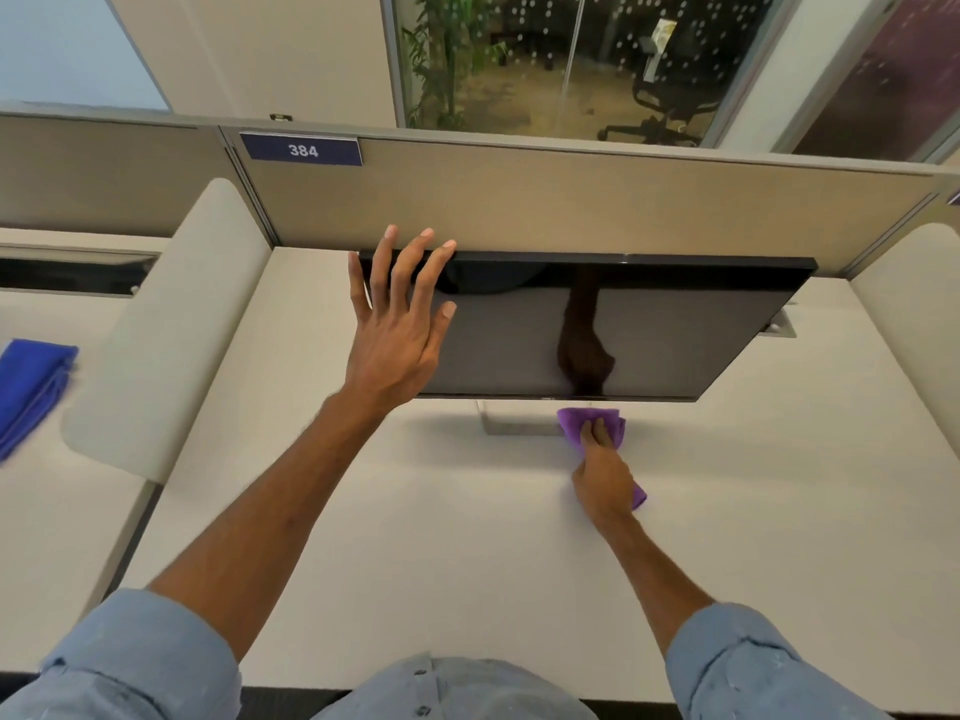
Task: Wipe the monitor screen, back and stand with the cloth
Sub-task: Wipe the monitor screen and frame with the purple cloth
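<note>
While my right hand (602, 478) grips the cloth (592, 423), the stand (514, 423) lies at nine o'clock; my left hand (400, 324), fingers spread, rests on the monitor (649, 330).

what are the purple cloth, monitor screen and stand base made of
Purple cloth: soft matte fabric, likely microfibre; it bunches in folds.
Monitor screen: glossy glass or plastic; it mirrors the arm.
Stand base: pale metal or plastic, unclear.

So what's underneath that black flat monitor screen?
The front edge of its flat silver stand base on the white desk, with the right hand holding a purple cloth against it. The stand's neck is hidden by the black monitor.
</note>
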